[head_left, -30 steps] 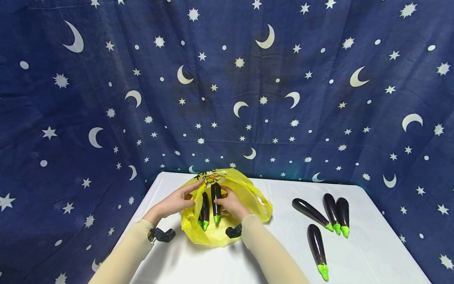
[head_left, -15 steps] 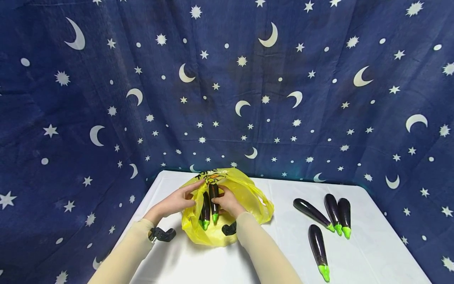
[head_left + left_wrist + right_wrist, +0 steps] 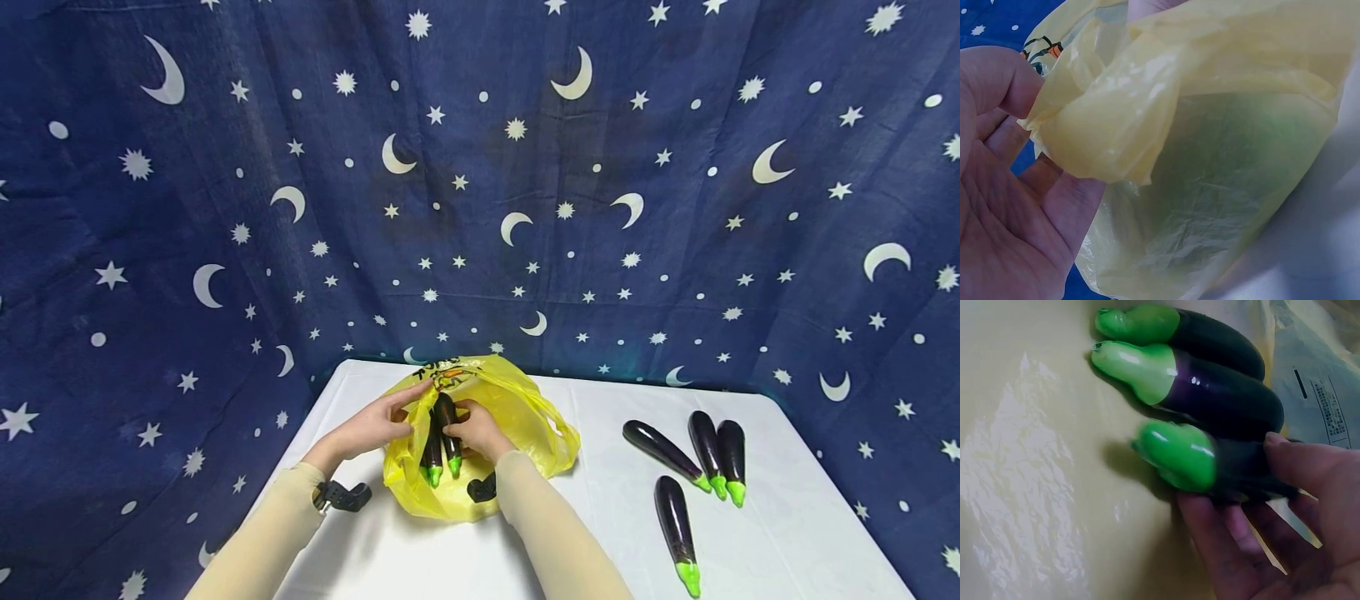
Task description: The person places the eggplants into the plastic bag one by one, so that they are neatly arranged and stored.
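Since the earlier head frame, my right hand [image 3: 476, 429] has shifted slightly left, bringing the held eggplant [image 3: 1238, 464] nearer two other eggplants [image 3: 1225, 390]. I see it glossy, purple-black, its bright green cap pointing toward the bottom of the head view. It sits inside the yellow bag [image 3: 525, 408], just below frame centre, gripped between right thumb and fingers. My left hand [image 3: 375, 423] pinches the bag's rim at its left. Four more eggplants [image 3: 675, 521] lie on the desk [image 3: 592, 500], lower right.
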A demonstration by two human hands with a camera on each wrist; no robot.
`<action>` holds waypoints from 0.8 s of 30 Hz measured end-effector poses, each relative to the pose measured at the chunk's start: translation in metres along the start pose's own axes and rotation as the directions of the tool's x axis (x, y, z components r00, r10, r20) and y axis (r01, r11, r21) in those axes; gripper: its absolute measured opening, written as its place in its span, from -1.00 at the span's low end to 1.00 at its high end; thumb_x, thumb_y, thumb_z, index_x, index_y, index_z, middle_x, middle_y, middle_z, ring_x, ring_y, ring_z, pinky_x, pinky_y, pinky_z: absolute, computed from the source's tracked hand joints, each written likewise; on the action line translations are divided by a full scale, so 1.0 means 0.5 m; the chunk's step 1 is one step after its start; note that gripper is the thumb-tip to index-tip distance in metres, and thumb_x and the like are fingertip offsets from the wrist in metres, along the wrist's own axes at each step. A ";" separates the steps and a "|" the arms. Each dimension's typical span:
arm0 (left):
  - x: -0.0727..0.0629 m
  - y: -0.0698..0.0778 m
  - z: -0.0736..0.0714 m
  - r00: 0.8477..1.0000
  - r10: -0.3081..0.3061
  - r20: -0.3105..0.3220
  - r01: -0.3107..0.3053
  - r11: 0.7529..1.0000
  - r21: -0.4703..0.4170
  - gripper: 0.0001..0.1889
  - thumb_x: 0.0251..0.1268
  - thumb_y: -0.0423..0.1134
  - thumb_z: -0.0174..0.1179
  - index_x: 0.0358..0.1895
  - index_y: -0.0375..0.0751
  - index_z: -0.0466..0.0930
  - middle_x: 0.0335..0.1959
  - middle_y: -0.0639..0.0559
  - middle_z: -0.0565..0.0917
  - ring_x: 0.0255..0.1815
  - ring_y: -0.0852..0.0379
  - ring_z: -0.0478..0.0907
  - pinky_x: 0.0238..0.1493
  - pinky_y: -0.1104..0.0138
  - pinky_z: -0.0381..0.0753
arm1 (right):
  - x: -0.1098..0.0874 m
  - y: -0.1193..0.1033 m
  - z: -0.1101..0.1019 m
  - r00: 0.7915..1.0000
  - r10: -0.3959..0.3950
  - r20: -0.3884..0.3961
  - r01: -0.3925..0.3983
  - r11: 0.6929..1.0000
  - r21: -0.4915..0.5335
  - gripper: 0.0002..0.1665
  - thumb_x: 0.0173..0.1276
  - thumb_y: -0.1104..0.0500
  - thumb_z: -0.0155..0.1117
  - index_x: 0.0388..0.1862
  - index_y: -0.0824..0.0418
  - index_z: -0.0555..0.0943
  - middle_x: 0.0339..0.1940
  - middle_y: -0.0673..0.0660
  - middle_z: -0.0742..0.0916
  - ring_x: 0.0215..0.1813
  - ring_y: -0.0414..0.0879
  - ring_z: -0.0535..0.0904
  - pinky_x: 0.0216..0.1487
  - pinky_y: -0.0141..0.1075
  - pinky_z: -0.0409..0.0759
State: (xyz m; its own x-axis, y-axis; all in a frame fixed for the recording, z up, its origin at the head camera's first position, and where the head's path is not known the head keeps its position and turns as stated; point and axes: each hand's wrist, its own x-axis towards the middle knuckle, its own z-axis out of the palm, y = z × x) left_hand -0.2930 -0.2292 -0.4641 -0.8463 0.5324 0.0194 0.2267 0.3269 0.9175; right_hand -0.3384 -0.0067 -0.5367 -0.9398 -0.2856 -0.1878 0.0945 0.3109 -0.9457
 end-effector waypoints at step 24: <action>-0.008 0.010 0.005 0.999 -0.030 -0.013 0.030 0.999 0.013 -0.13 0.30 -0.51 0.13 0.66 0.05 0.08 0.64 0.06 0.13 0.18 -0.02 0.54 0.03 0.27 0.60 | -0.003 0.005 -0.001 0.999 -0.016 -0.039 0.019 0.998 0.062 -0.48 0.46 0.30 0.24 0.38 0.35 0.50 0.05 0.23 0.68 -0.26 0.11 0.66 -0.18 0.02 0.70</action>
State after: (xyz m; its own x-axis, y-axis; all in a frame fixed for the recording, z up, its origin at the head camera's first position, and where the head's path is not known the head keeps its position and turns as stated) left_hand -0.2872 -0.2278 -0.4604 -0.8589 0.5121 -0.0031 0.2072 0.3530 0.9124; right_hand -0.3370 -0.0052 -0.5386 -0.9534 -0.2546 -0.1620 0.0972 0.2490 -0.9636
